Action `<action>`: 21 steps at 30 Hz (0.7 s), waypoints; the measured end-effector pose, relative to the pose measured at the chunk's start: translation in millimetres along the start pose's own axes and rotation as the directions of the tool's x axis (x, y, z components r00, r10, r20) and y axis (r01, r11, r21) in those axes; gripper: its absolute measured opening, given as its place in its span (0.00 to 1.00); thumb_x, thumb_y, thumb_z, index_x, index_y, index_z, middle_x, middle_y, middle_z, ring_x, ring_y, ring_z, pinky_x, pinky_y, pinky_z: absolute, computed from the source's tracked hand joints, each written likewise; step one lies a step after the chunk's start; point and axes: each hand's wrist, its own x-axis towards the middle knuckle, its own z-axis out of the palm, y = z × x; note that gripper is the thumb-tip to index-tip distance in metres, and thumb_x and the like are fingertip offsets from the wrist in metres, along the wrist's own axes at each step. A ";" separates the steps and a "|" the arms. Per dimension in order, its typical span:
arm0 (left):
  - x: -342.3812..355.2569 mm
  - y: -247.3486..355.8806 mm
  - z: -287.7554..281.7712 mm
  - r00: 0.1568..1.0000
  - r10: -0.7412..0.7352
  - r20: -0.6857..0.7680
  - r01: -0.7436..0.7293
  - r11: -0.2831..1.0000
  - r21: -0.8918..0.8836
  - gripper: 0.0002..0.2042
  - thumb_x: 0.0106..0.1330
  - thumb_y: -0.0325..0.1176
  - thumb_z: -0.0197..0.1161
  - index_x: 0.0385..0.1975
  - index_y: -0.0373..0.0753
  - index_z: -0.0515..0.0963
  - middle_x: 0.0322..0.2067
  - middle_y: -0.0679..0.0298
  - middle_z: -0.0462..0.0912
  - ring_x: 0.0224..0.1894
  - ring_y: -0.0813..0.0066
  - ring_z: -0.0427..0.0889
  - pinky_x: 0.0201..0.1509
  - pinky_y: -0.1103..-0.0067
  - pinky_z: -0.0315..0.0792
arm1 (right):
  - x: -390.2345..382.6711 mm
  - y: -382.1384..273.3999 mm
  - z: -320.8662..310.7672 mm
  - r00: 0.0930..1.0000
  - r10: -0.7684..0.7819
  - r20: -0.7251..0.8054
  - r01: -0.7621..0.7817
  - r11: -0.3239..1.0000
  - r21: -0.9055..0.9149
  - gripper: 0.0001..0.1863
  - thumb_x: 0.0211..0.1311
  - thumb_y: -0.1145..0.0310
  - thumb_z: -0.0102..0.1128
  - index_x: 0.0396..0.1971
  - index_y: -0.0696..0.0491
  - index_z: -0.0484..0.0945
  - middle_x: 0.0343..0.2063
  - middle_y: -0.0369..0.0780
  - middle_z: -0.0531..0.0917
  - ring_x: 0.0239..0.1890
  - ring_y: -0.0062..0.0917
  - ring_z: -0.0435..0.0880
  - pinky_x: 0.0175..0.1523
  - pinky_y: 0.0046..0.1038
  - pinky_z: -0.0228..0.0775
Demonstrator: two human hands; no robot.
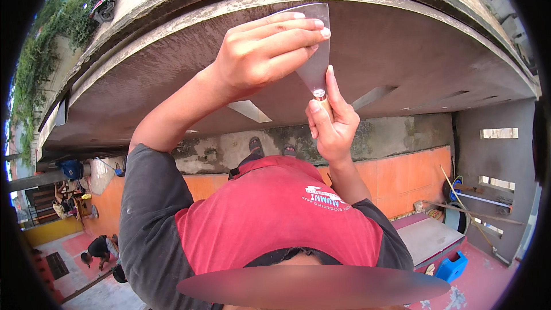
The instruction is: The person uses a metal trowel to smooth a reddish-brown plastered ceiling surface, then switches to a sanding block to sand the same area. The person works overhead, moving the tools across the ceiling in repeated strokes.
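A wide metal scraper (311, 71) with a short wooden handle is held up against the dark grey plastered wall (390, 46), close below its pale top edge; whether the blade touches the plaster I cannot tell. My left hand (264, 51) lies over the blade, fingers pressed together across it and hiding much of it. Below it, my right hand (333, 123) is closed round the handle, with the index finger extended upward along the side.
My sandalled feet stand on stained concrete (361, 138) beside an orange surface (402, 178). A crouching person (100, 251) is at lower left. Poles (482, 206), a bench (427, 235) and a blue stool (450, 267) are at right. A motorbike (105, 6) stands beyond the wall.
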 end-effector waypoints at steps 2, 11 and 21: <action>-1.6 1.9 1.0 1.000 -0.014 0.016 0.014 1.000 0.010 0.04 0.52 0.26 0.69 0.27 0.35 0.85 0.41 0.60 0.91 0.49 0.65 0.91 0.56 0.69 0.86 | 5.4 -3.8 3.0 1.000 -0.005 0.002 0.005 1.000 0.018 0.33 0.71 0.80 0.57 0.74 0.62 0.63 0.18 0.26 0.73 0.19 0.07 0.65 0.26 0.15 0.60; -11.3 3.9 3.0 1.000 -0.020 0.018 0.020 1.000 -0.018 0.06 0.52 0.26 0.69 0.29 0.34 0.84 0.43 0.61 0.91 0.49 0.64 0.90 0.55 0.67 0.86 | -3.8 -2.1 1.0 0.998 0.011 0.065 -0.009 1.000 -0.028 0.34 0.74 0.79 0.53 0.78 0.55 0.58 0.22 0.30 0.73 0.19 0.09 0.66 0.23 0.15 0.60; -13.3 2.2 2.7 1.000 -0.020 0.014 0.020 1.000 -0.004 0.05 0.54 0.27 0.68 0.30 0.35 0.83 0.44 0.61 0.90 0.51 0.62 0.90 0.57 0.66 0.86 | -2.8 -6.0 6.0 0.999 0.031 0.010 -0.031 0.999 0.037 0.32 0.72 0.79 0.57 0.75 0.61 0.63 0.23 0.27 0.75 0.24 0.07 0.69 0.32 0.15 0.65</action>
